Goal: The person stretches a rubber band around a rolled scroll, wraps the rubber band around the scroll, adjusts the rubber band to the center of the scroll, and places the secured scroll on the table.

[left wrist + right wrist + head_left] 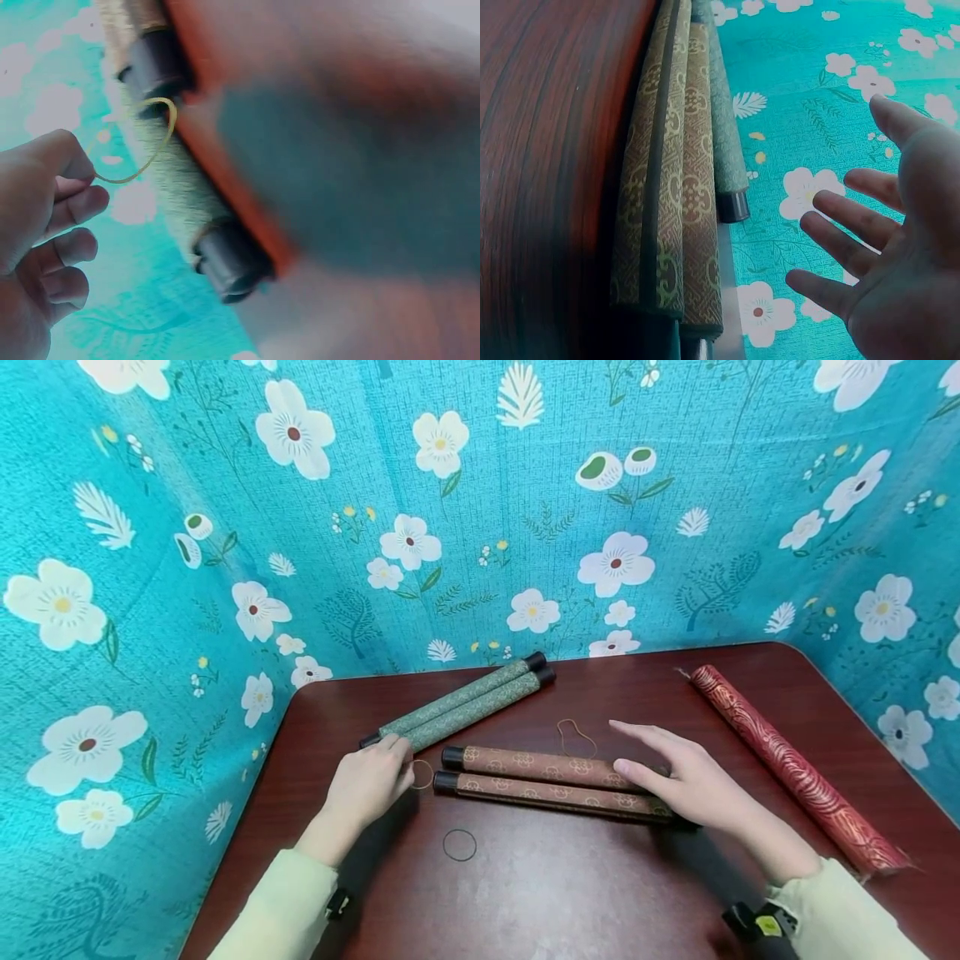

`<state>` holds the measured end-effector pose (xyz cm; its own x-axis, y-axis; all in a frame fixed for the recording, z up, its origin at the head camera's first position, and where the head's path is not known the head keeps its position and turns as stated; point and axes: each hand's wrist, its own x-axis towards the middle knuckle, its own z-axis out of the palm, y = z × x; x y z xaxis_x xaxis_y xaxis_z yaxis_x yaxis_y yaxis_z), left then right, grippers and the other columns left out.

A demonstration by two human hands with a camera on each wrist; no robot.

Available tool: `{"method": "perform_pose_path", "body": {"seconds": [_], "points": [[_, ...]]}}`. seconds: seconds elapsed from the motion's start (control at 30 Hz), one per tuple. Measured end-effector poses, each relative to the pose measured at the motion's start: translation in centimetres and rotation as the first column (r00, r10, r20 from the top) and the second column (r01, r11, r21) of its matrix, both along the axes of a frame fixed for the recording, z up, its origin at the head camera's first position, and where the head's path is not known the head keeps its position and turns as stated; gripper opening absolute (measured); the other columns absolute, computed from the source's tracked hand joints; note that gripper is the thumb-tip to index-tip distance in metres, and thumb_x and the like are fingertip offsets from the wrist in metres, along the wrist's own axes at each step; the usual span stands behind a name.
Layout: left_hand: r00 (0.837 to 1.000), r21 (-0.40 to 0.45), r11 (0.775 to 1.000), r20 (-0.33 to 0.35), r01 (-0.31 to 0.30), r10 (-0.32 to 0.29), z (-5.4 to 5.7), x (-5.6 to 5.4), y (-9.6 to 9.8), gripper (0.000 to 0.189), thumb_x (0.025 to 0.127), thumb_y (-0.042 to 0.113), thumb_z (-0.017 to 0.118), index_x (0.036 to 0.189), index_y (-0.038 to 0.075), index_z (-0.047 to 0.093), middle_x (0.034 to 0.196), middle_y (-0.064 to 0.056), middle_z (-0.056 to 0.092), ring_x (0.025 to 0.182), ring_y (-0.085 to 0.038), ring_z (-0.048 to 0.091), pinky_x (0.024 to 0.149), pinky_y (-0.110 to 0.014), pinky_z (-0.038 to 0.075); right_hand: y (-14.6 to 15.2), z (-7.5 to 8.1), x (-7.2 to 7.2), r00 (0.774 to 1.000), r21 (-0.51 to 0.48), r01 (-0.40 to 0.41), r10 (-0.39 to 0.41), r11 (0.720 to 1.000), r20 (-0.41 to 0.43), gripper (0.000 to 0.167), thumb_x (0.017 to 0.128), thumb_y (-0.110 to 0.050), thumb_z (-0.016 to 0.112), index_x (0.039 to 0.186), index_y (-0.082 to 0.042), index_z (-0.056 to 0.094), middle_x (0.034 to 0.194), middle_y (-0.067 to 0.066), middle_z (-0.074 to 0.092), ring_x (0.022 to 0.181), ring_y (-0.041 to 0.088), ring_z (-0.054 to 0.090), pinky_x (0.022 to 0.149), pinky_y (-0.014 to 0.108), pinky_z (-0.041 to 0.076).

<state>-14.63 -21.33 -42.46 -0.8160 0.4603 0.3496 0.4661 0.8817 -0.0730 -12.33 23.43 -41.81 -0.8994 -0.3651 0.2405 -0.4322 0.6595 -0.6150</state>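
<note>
The left hand (372, 777) pinches a thin yellow band (160, 152), while the right hand (688, 781), spread wide, apparently hovers above two patterned brown scrolls (551, 792).

The left sleeve (277, 906) and right sleeve (840, 910) are long, plain and pale yellow-green. The left hand (369, 781) and right hand (693, 777) are bare. Small black wrist gadgets (338, 903) show beside both sleeves, the right one bearing a bright yellow patch (768, 926).

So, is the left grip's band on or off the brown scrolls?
Off: in the head view, the yellow band, pinched by the left grip, loops beside the brown scrolls, around neither.
</note>
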Motion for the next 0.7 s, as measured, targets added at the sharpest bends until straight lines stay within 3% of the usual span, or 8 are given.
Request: {"method": "perform_pose_path", "body": {"seconds": [0.13,0.23,0.47,0.6,0.7], "points": [[1.0,0.103,0.994,0.011,0.025,-0.026,1.3,-0.2,0.8,0.016,0.092,0.014,0.079,0.087,0.014,0.063,0.08,0.001,0.057,0.061,-0.014,0.055,0.047,-0.031,0.045,-0.4,0.0,-0.3,0.999,-0.055,0.0,0.002,0.998,0.048,0.05,0.106,-0.031,0.069,0.155,-0.023,0.059,0.152,0.002,0.062,0.141,0.026,0.055,0.109,0.016,0.04],[0.999,0.192,0.98,0.008,0.048,-0.051,2.0,-0.3,1.6,0.015,0.093,0.014,0.077,0.088,0.015,0.064,0.08,0.002,0.057,0.061,-0.013,0.052,0.047,-0.03,0.043,-0.8,0.0,-0.6,0.996,-0.113,-0.01,0.02,0.994,0.086,0.048,0.108,-0.029,0.067,0.154,-0.022,0.059,0.151,0.002,0.063,0.138,0.025,0.059,0.105,0.011,0.041],[0.994,0.365,0.928,0.046,0.072,-0.095,3.4,-0.4,4.6,0.011,0.095,0.013,0.074,0.091,0.019,0.066,0.083,0.004,0.061,0.062,-0.009,0.046,0.051,-0.026,0.04,-2.4,0.2,-1.2,0.987,-0.217,-0.027,0.061,0.976,0.149,0.045,0.11,-0.029,0.064,0.153,-0.018,0.06,0.149,0.002,0.064,0.135,0.022,0.061,0.101,0.021,0.051],[0.99,0.397,0.91,0.021,0.117,-0.136,4.1,-0.6,6.3,0.011,0.095,0.012,0.074,0.092,0.018,0.066,0.084,0.005,0.061,0.065,-0.008,0.046,0.054,-0.026,0.041,-3.3,0.4,-1.5,0.985,-0.227,-0.044,0.081,0.973,0.154,0.044,0.11,-0.03,0.062,0.152,-0.019,0.061,0.149,0.001,0.064,0.138,0.021,0.058,0.104,0.032,0.052],[0.985,0.41,0.898,-0.005,0.157,-0.17,4.5,-0.9,7.5,0.011,0.095,0.011,0.074,0.091,0.018,0.066,0.084,0.006,0.06,0.067,-0.008,0.048,0.057,-0.027,0.043,-3.9,0.4,-1.8,0.981,-0.262,-0.067,0.112,0.963,0.161,0.042,0.11,-0.028,0.062,0.152,-0.019,0.062,0.148,0.001,0.066,0.137,0.022,0.06,0.105,0.034,0.052]]}}
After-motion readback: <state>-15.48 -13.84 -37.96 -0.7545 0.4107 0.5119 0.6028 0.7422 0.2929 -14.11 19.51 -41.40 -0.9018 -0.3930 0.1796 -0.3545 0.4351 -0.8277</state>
